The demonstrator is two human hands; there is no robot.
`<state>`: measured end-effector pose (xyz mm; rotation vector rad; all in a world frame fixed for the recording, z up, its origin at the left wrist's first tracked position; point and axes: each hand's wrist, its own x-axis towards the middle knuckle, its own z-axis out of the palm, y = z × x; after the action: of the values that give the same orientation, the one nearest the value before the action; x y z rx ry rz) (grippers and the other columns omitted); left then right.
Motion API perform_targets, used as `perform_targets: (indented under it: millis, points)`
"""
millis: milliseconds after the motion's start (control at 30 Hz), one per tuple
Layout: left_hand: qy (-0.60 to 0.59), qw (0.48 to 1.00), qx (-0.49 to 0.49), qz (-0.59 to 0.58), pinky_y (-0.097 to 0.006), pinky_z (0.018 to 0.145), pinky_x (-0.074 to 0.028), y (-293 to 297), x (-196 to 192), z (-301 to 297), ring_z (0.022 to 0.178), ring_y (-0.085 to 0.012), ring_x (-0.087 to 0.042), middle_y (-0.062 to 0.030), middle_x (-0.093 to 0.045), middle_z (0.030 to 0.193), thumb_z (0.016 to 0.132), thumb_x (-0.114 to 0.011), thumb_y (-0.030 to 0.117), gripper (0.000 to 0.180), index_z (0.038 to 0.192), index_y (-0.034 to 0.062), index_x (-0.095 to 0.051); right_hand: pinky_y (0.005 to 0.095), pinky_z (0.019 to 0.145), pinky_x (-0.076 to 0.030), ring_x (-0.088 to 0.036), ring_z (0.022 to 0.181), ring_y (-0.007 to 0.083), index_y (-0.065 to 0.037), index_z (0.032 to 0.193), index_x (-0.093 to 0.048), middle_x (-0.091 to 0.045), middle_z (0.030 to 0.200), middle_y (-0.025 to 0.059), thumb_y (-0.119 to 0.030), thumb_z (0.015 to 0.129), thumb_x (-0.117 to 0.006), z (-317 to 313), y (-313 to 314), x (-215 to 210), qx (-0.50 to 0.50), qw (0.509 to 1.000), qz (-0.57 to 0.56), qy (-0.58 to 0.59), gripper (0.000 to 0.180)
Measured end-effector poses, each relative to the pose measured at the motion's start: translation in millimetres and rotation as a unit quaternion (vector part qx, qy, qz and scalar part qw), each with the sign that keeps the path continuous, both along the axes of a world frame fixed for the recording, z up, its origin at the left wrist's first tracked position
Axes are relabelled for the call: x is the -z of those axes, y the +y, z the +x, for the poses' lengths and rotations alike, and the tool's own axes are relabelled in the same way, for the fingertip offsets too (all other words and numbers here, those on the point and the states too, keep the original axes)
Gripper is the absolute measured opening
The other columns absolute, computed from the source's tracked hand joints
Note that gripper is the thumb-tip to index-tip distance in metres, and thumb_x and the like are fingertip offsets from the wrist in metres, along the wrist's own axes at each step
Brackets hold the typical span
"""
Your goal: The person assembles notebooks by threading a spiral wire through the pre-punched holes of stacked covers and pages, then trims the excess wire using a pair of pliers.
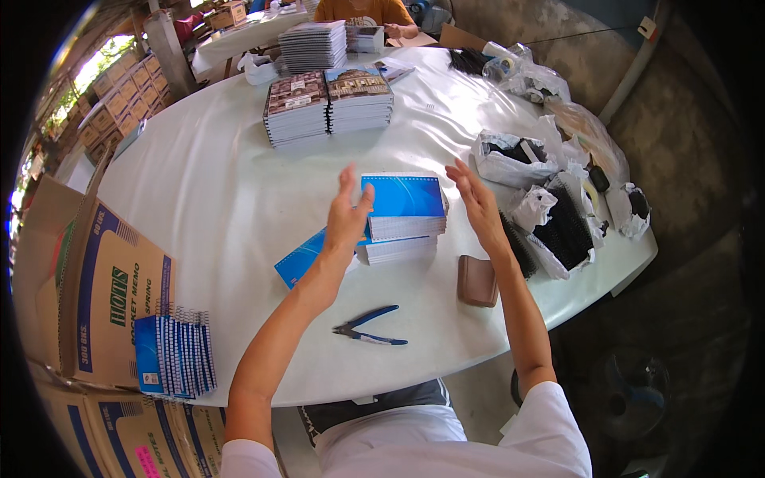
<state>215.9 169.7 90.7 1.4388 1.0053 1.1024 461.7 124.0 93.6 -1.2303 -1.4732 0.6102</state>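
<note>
A stack of small blue-covered notebooks (401,196), with a row of punched holes along the cover's far edge, sits in the middle of the table. Beneath it is a lower pile of white sheets, and a loose blue cover (300,260) sticks out to the left. My left hand (349,211) is upright at the stack's left side, fingers stretched out. On the right side my right hand (480,205) faces it, fingers extended and apart from the stack. Neither hand holds anything. Blue-handled cutting pliers (370,326) lie nearer me, and a brown block (476,281) is by my right forearm.
Spiral-bound notebooks (175,355) stand at the left edge beside a cardboard box (119,279). Black binding coils (564,225) in plastic bags crowd the right. Thick picture-covered books (328,103) are stacked at the back; a person in an orange shirt (362,11) sits beyond.
</note>
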Motion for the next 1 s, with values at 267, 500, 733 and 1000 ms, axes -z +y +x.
perform_targets:
  millis: [267,500,733,1000]
  points:
    - [-0.196,0.931,0.075,-0.297,-0.044,0.114,-0.032,15,6,-4,0.138,-0.0299,-0.04,-0.0168,-0.042,0.15,0.095,-0.043,0.066,0.081,0.15,0.0069,-0.035,0.044,0.117,-0.021,-0.027,0.145,0.0333,0.007,0.151,-0.021,-0.027,0.156,0.0248,-0.079,0.09,-0.032,-20,10,-2,-0.141,0.92,-0.298,0.211,0.106]
    - [-0.196,0.938,0.079,-0.275,-0.045,0.113,-0.03,-1,7,2,0.139,-0.0285,-0.038,-0.0167,-0.042,0.149,0.095,-0.046,0.065,0.079,0.143,0.003,-0.043,0.0403,0.101,-0.037,-0.044,0.124,0.0213,0.001,0.141,-0.044,-0.048,0.137,0.0126,-0.062,0.099,-0.04,-27,9,17,-0.02,0.946,-0.256,0.199,0.075]
    - [-0.172,0.939,0.014,-0.298,-0.045,0.109,-0.032,6,17,3,0.129,-0.0285,-0.04,-0.014,-0.049,0.134,0.092,-0.058,0.052,0.065,0.139,0.0084,-0.046,0.0395,0.103,-0.04,-0.048,0.123,0.0195,0.002,0.145,-0.041,-0.051,0.138,0.0124,-0.052,0.103,-0.042,-19,-11,10,-0.03,0.926,-0.245,0.284,0.069]
    - [-0.194,0.948,0.119,-0.223,-0.044,0.11,-0.033,-1,12,11,0.131,-0.0267,-0.044,-0.0115,-0.045,0.144,0.089,-0.07,0.028,0.071,0.148,0.0109,-0.035,0.0359,0.119,-0.015,-0.021,0.147,0.0288,0.004,0.153,-0.02,-0.025,0.158,0.0209,-0.06,0.101,-0.036,-33,-28,6,-0.042,0.967,-0.194,0.157,0.084]
